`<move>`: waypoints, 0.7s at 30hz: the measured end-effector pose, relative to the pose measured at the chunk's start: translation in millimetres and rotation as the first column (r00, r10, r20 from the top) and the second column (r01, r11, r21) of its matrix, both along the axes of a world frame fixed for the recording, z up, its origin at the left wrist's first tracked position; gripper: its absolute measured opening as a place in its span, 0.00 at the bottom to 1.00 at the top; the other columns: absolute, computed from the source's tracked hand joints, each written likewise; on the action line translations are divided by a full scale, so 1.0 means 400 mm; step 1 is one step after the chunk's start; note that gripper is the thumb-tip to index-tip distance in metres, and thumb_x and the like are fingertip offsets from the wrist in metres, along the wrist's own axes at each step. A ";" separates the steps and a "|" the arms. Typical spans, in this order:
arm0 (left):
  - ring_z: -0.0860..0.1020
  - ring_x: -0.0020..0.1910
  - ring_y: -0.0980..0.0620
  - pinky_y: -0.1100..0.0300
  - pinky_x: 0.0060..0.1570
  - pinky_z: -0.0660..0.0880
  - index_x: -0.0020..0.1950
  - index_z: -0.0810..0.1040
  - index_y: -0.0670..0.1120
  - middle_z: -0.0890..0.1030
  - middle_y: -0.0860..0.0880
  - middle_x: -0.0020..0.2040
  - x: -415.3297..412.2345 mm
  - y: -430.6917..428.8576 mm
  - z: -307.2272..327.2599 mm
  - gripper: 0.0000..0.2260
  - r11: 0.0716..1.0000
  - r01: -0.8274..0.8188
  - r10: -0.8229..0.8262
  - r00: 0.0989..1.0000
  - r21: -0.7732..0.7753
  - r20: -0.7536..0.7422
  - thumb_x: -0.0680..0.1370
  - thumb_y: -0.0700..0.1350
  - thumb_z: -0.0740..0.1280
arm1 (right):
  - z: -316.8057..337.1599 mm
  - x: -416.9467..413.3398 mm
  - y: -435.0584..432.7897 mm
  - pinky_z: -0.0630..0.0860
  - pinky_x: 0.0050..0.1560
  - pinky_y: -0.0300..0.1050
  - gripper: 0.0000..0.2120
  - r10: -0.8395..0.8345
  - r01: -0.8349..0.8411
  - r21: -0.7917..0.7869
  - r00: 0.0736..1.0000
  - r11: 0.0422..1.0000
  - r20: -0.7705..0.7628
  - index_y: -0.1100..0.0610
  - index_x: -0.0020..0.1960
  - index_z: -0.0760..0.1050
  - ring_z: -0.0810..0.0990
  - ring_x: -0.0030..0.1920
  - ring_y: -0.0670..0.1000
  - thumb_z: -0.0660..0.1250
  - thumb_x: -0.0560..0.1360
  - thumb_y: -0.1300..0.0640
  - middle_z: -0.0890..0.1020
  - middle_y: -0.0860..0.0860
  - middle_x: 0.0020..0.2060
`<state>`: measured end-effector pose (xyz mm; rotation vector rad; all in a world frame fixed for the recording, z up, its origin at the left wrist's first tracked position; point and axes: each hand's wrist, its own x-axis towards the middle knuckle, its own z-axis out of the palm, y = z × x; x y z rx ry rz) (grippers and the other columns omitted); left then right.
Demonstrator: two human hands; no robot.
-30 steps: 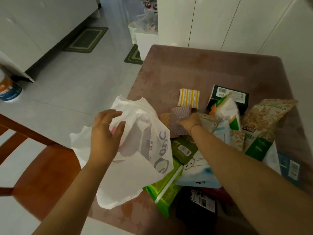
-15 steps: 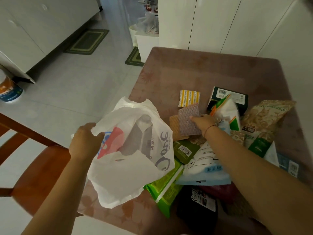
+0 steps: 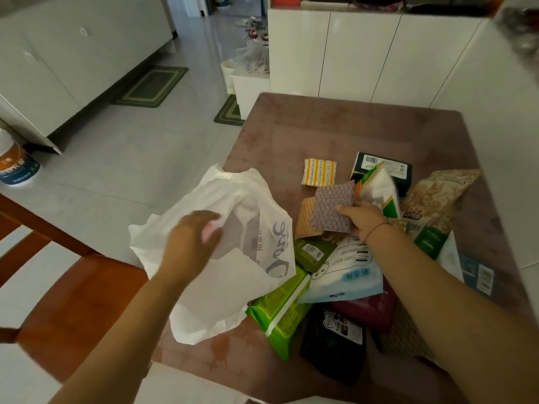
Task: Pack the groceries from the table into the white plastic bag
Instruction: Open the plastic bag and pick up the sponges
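The white plastic bag (image 3: pixel 233 258) lies crumpled at the table's left edge, its mouth facing up. My left hand (image 3: pixel 194 240) rests on the bag's near rim, fingers bent into the plastic. My right hand (image 3: pixel 363 217) grips a grey-purple patterned sponge pad (image 3: pixel 331 211), with a tan pad (image 3: pixel 304 218) under it, lifted slightly above the pile. A yellow striped pad (image 3: pixel 319 172) lies flat behind. Groceries crowd the right: a green wipes pack (image 3: pixel 280 313), a white and blue pouch (image 3: pixel 347 275), a black pack (image 3: pixel 332 345), a snack bag (image 3: pixel 434 199).
The brown table (image 3: pixel 335 126) has bare surface at its far half. A wooden chair (image 3: pixel 58 287) stands at the left near edge. White cabinets (image 3: pixel 379 53) line the back. A dark box (image 3: pixel 382 170) and a white-green packet (image 3: pixel 379 188) sit behind my right hand.
My right hand took hold of the grey-purple pad and raised it off the pile. My left hand shifted along the bag's rim toward the opening. The camera tilted up slightly.
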<state>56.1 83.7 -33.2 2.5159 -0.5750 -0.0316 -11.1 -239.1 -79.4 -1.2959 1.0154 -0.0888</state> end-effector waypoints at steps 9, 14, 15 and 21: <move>0.74 0.62 0.51 0.62 0.57 0.69 0.68 0.71 0.48 0.74 0.48 0.67 -0.108 -0.275 -0.031 0.19 0.959 0.192 -0.256 0.898 -0.207 -0.357 0.79 0.50 0.63 | 0.053 -0.067 -0.002 0.76 0.53 0.52 0.18 -0.002 0.005 -0.035 0.996 0.999 0.090 0.63 0.65 0.72 0.77 0.55 0.58 0.65 0.75 0.63 0.77 0.60 0.61; 0.70 0.68 0.44 0.53 0.60 0.72 0.73 0.61 0.46 0.67 0.46 0.72 -0.100 -0.359 -0.038 0.27 0.951 -0.097 -0.092 0.816 -0.292 -0.571 0.78 0.53 0.63 | 0.071 -0.118 -0.035 0.76 0.46 0.46 0.17 -0.082 0.071 0.060 0.974 0.996 0.212 0.64 0.65 0.72 0.78 0.46 0.50 0.63 0.77 0.64 0.78 0.58 0.56; 0.70 0.68 0.44 0.52 0.60 0.72 0.74 0.59 0.46 0.66 0.45 0.73 -0.098 -0.368 -0.039 0.29 0.945 -0.147 -0.072 0.781 -0.294 -0.621 0.77 0.54 0.64 | 0.074 -0.126 -0.040 0.75 0.45 0.45 0.17 -0.091 0.074 0.083 0.970 0.994 0.227 0.64 0.65 0.71 0.78 0.46 0.50 0.62 0.77 0.63 0.78 0.57 0.55; 0.78 0.56 0.44 0.54 0.50 0.79 0.69 0.68 0.43 0.76 0.42 0.64 -0.092 -0.395 -0.035 0.25 0.868 -0.295 -0.157 0.603 -0.401 -0.782 0.75 0.48 0.69 | 0.076 -0.154 -0.052 0.75 0.46 0.45 0.16 -0.075 0.064 0.052 0.965 0.997 0.252 0.62 0.64 0.72 0.78 0.53 0.53 0.62 0.77 0.63 0.80 0.54 0.51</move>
